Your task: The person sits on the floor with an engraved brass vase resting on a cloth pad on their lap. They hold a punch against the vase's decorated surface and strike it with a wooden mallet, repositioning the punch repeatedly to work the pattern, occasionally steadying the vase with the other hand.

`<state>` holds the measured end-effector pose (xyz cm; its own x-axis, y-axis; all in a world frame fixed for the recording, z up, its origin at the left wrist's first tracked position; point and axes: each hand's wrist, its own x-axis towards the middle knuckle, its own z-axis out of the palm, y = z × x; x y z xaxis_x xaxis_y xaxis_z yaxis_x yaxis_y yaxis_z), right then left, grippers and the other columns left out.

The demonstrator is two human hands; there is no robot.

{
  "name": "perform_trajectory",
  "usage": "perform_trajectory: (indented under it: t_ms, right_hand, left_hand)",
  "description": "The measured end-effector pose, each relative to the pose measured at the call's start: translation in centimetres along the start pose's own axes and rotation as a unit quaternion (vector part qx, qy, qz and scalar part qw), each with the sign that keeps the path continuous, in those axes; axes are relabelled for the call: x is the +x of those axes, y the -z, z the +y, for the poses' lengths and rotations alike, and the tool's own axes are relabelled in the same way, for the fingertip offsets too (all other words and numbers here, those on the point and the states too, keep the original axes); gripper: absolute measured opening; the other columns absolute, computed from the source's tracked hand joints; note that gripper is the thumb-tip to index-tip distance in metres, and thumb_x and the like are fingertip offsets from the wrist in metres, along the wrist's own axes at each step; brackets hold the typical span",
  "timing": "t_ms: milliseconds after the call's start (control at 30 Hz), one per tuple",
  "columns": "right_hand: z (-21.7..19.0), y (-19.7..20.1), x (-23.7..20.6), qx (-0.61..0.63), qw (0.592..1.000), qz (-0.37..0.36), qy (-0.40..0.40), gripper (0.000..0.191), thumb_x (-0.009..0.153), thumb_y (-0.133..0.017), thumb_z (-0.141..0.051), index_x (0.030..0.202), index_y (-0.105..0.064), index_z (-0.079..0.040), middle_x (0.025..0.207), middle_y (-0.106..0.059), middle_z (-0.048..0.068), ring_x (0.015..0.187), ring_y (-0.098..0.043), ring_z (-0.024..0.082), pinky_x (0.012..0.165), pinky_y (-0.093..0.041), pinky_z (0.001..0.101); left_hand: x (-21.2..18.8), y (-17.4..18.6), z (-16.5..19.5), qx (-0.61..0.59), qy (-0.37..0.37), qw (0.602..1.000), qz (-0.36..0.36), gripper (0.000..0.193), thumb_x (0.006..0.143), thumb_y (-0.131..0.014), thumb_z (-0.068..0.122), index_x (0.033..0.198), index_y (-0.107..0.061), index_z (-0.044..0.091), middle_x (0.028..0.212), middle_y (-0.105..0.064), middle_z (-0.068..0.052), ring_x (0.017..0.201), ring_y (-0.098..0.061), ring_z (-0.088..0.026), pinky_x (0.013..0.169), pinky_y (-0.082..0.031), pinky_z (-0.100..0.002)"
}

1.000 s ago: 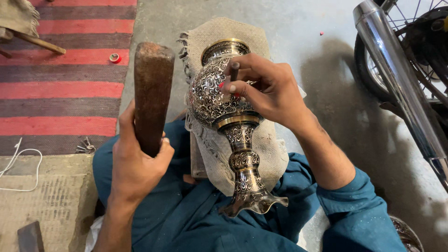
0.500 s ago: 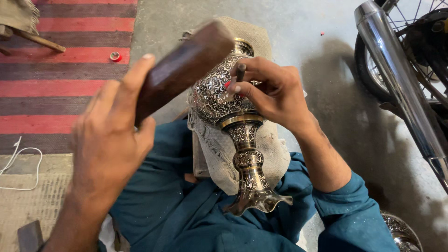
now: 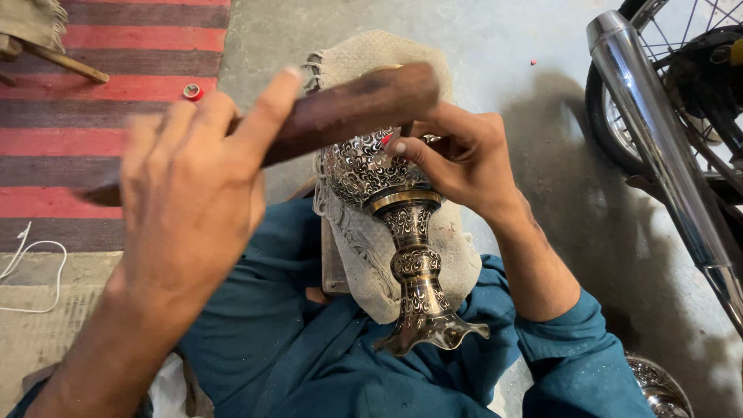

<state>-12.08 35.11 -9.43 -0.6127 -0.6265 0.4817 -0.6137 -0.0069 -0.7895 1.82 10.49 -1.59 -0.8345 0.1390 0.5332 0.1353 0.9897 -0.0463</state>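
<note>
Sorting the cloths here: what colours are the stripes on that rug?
Red and dark brownish-grey bands on the rug, seen in the head view.

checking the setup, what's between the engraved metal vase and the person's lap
In the head view, a coarse beige cloth over a flat block lies between the engraved metal vase and the lap.

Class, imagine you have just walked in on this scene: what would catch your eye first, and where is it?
First, the ornate engraved metal vase lying on burlap cloth across the person's lap, centre frame. Above it the left hand swings a dark wooden mallet, while the right hand pinches a small chisel against the vase's bowl.
</note>
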Motion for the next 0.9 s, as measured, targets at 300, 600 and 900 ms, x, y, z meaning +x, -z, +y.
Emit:
perform_trajectory:
  t_ms: [300,600,900]
  right_hand:
    - [0.0,0.0,0.3,-0.019,1.000,-0.004,0.018,0.023,0.101,-0.072,0.003,0.123,-0.067,0.005,0.105,-0.077,0.014,0.101,-0.077,0.017,0.087,-0.067,0.0279]
    - [0.2,0.1,0.2,-0.026,0.999,-0.006,0.031,0.024,0.101,-0.072,0.002,0.125,-0.067,0.005,0.110,-0.076,0.015,0.102,-0.077,0.018,0.086,-0.065,0.0282]
    - [0.1,0.2,0.1,-0.019,1.000,-0.005,0.008,0.021,0.101,-0.072,0.001,0.121,-0.068,0.005,0.107,-0.076,0.013,0.100,-0.077,0.016,0.085,-0.069,0.0272]
  left_hand:
    - [-1.0,-1.2,-1.0,0.038,0.030,0.999,-0.023,0.069,0.100,-0.077,0.002,0.156,-0.046,0.027,0.090,-0.059,-0.008,0.084,-0.063,-0.030,0.074,-0.049,-0.049]
    - [-1.2,-1.5,-0.7,-0.201,0.052,0.976,0.063,0.080,0.080,-0.070,-0.006,0.153,-0.044,0.014,0.110,-0.060,-0.016,0.099,-0.062,-0.039,0.088,-0.051,-0.052]
    - [-1.6,-2.0,-0.7,-0.178,0.041,0.983,0.016,0.082,0.074,-0.078,0.001,0.148,-0.046,0.014,0.105,-0.061,-0.017,0.100,-0.062,-0.039,0.087,-0.048,-0.051]
